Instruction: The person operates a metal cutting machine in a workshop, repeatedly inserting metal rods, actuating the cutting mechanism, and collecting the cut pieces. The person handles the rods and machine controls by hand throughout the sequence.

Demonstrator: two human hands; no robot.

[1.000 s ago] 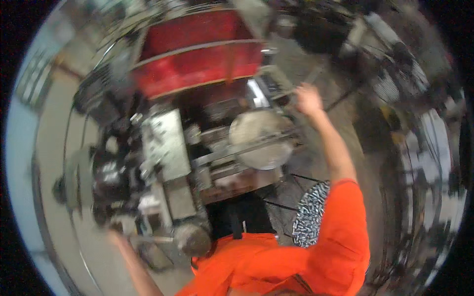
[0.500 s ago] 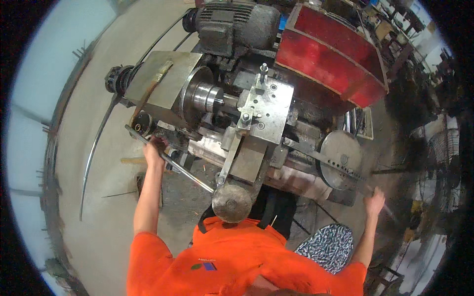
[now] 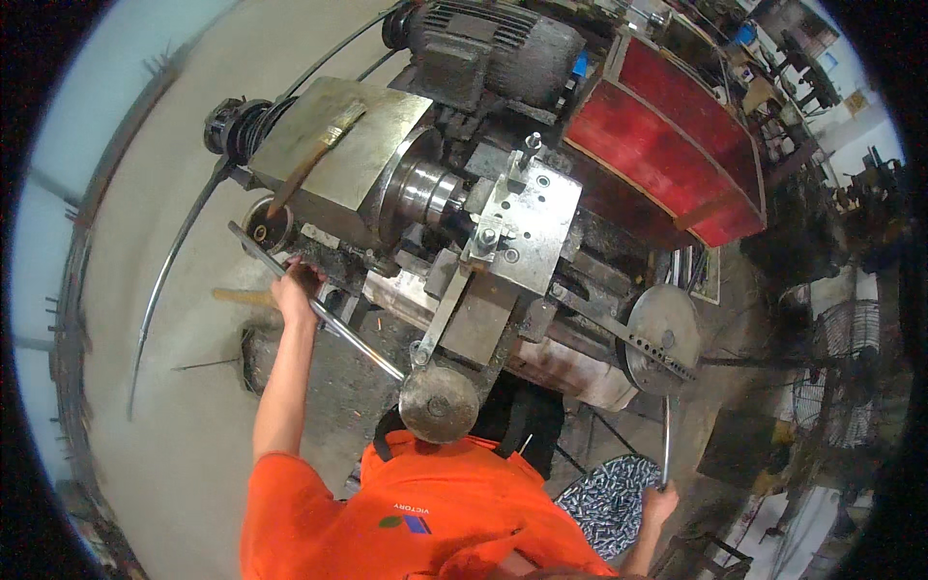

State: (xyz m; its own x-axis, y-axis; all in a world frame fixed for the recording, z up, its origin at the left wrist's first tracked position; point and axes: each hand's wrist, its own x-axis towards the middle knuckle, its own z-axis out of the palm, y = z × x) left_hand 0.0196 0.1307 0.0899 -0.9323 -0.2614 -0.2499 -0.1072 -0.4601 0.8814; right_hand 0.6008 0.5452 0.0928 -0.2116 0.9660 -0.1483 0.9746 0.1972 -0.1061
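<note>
The bar (image 3: 362,348) is grasped midway by the left hand (image 3: 298,292) and slants rightward from its fingers to the near disc (image 3: 439,404), while the handle (image 3: 667,435), reaching to the wheel (image 3: 672,314), is clasped by the right hand (image 3: 660,504).

Two levers (image 3: 367,350), two hub discs (image 3: 439,398), one brush (image 3: 309,164).

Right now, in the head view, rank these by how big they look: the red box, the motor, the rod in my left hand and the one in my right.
Largest to smallest:
Red box
Motor
Left rod
Right rod
</note>
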